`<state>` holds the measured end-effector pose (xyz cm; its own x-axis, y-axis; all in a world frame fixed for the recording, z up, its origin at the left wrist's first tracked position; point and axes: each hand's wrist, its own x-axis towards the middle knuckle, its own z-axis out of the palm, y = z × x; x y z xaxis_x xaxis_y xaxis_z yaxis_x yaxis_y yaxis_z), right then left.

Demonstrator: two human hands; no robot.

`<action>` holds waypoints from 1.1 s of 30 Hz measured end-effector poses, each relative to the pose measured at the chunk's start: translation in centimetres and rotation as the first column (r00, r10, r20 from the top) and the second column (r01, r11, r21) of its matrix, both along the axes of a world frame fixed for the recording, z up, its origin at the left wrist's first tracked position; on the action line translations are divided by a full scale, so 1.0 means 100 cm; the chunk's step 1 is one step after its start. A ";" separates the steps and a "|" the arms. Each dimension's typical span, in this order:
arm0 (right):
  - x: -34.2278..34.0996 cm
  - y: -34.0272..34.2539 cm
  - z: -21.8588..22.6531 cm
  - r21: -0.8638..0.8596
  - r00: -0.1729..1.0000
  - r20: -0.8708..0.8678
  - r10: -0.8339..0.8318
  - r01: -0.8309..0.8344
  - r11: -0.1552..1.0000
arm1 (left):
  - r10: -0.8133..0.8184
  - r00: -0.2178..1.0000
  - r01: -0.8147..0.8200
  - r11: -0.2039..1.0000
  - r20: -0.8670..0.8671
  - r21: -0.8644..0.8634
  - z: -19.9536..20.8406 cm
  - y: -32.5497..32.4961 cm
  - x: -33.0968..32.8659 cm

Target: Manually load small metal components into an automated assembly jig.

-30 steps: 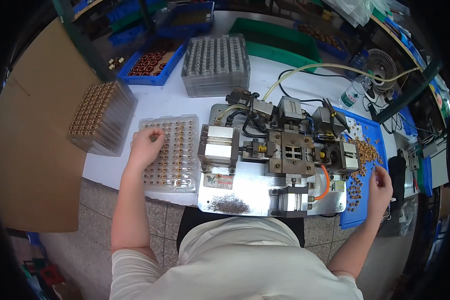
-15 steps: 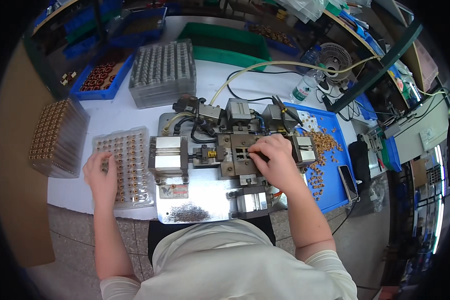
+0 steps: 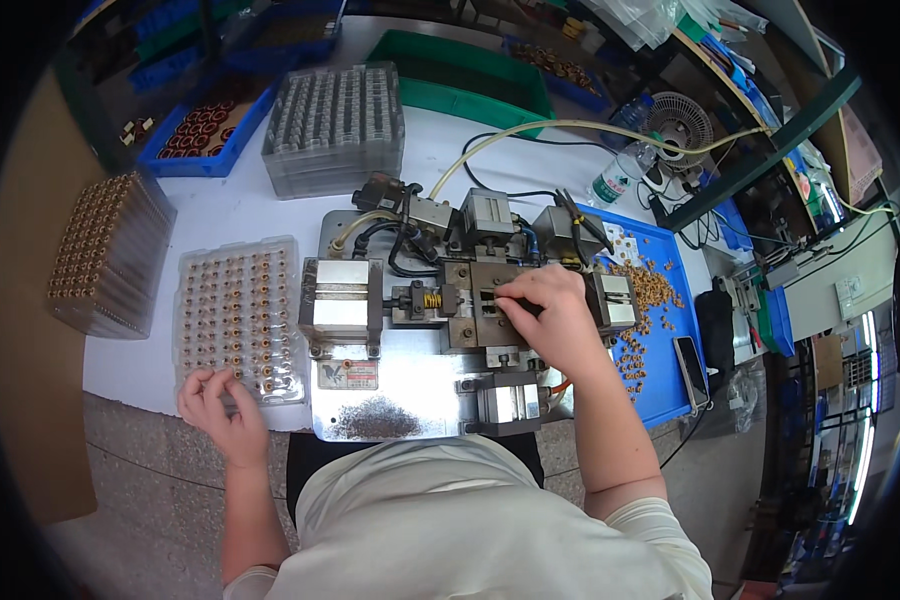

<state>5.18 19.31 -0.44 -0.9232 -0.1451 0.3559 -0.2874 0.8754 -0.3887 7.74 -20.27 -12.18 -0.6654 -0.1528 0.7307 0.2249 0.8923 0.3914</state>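
My right hand is over the middle of a metal clamping fixture, thumb and fingertips pinched together at the slot of its dark centre block. Whatever sits between those fingertips is too small to make out. My left hand is at the near edge of a clear plastic tray, its fingers curled over the lower rows. The tray holds rows of small brass-coloured parts. Any part in the left fingers is hidden.
A blue tray on the right holds loose brass parts and a phone. Pliers rest on the fixture. Stacked clear trays stand behind, with another filled stack at left. An air hose crosses behind.
My left hand has moved toward me across the tray, from its left side to its near edge. My right hand stays at the fixture's centre. The view has shifted slightly.
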 end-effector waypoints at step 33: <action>0.092 0.113 0.014 -0.257 0.878 -0.159 -0.452 0.405 0.877 | -0.803 0.535 0.844 0.526 0.263 -0.110 0.104 0.232 -0.078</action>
<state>14.41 30.66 0.98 -0.7780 0.3475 0.5234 0.0029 0.8351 -0.5501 -0.10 2.92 -1.80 -0.5211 0.6591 0.5422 0.8535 0.3982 0.3362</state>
